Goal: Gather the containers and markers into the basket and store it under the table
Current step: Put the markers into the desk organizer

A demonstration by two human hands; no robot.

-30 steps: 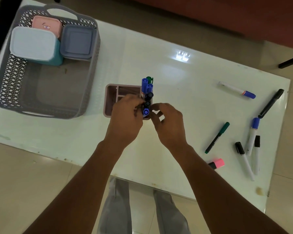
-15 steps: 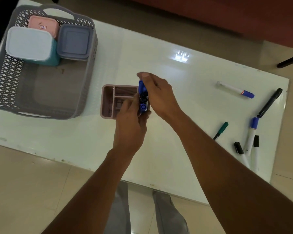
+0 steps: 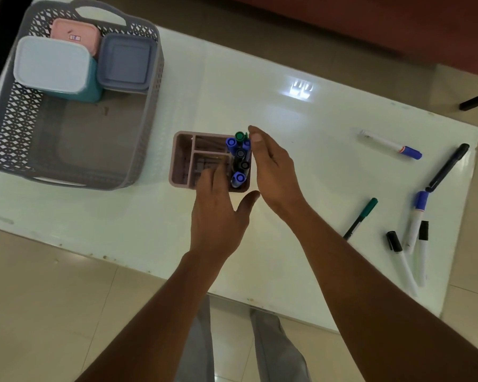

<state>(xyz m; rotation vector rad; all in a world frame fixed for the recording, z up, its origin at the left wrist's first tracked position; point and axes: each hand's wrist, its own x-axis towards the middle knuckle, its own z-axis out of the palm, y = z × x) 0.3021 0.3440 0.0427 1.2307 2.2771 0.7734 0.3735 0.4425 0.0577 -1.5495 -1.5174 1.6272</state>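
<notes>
It looks like a home or office room, though which cannot be told. A low white glossy table [image 3: 260, 86] stands on beige floor tiles [image 3: 39, 299], with a reddish-brown furniture edge [image 3: 370, 23] behind. Whiteboard markers [image 3: 414, 224], a pink desk organizer [image 3: 181, 161] and a grey plastic basket [image 3: 149, 111] holding 3 lidded containers [image 3: 53, 64] suggest a tidy study corner.

Dim, even indoor light. Ceiling-lamp glare on glossy table [image 3: 301, 89] at 1 o'clock. Left hand [image 3: 218, 216] fingers motion-blurred. Edges bowed by wide lens.
</notes>
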